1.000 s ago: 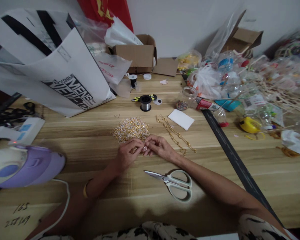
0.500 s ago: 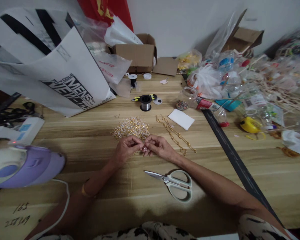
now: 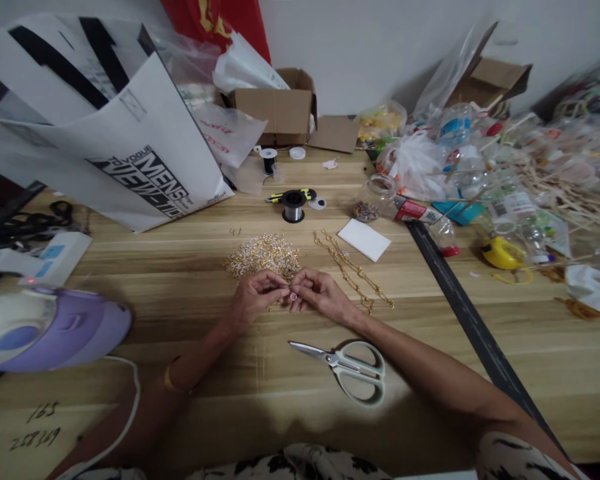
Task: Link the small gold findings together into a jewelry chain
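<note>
Just in front of the heap of gold and clear beads [image 3: 263,255], the left hand [image 3: 254,299] and the right hand [image 3: 320,293] meet fingertip to fingertip, with a small ring-like piece [image 3: 293,297] showing at the tips, close under the right thumb. What has changed over the last second is slight and all on the left: thumb and forefinger, which were bunched more tightly, now arch apart with a visible gap behind their tips, and the wrist with its gold bangle [image 3: 169,381] has turned a little. By contrast, the right hand keeps its pose and the ring-like piece keeps its place against it, so the change reads as a fine adjustment within one manipulation; nothing has been set down or picked up. On the right, thumb and fingers appear to be pinching the piece; on the left, the tips are pressed together, though whatever lies between them is too small to make out. To the right of the hands, a gold beaded chain [image 3: 347,268] lies loosely doubled on the wooden tabletop [image 3: 220,400]. Nearer the body, the pale-handled kitchen scissors [image 3: 333,360] lie untouched, blades pointing left, while a spool of silvery wire [image 3: 294,212] stands beyond the heap.
</note>
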`<state>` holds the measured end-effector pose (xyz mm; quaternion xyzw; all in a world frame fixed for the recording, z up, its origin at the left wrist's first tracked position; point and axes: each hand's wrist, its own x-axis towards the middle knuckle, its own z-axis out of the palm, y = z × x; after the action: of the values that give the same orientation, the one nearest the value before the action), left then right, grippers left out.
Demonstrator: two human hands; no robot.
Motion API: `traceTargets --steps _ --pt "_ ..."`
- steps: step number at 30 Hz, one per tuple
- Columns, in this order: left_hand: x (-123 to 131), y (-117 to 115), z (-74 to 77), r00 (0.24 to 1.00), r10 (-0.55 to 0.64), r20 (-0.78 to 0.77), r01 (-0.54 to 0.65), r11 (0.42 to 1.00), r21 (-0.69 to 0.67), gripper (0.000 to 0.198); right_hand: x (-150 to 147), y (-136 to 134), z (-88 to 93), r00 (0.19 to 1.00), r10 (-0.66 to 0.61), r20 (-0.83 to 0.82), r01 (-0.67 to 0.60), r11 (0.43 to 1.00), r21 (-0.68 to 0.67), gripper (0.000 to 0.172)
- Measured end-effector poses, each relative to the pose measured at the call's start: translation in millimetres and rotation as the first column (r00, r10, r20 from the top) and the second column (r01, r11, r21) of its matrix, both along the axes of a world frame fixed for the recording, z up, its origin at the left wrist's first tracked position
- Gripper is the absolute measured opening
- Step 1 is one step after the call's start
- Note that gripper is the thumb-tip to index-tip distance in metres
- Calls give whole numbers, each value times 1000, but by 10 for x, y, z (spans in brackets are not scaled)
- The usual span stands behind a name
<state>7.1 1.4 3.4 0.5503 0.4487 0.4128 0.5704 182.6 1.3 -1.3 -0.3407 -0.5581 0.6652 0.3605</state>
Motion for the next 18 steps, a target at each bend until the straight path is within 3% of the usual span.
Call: traceTargets --steps 10,18 --pt "-3 -2 6 999 8 44 -6 999 -47 26 5 0 -53 1000 24 19 -24 1000 -4 31" --pt "1 11 -16 998 -21 57 24 998 -59 33 13 -13 -42 996 -15 87 5 993 116 24"
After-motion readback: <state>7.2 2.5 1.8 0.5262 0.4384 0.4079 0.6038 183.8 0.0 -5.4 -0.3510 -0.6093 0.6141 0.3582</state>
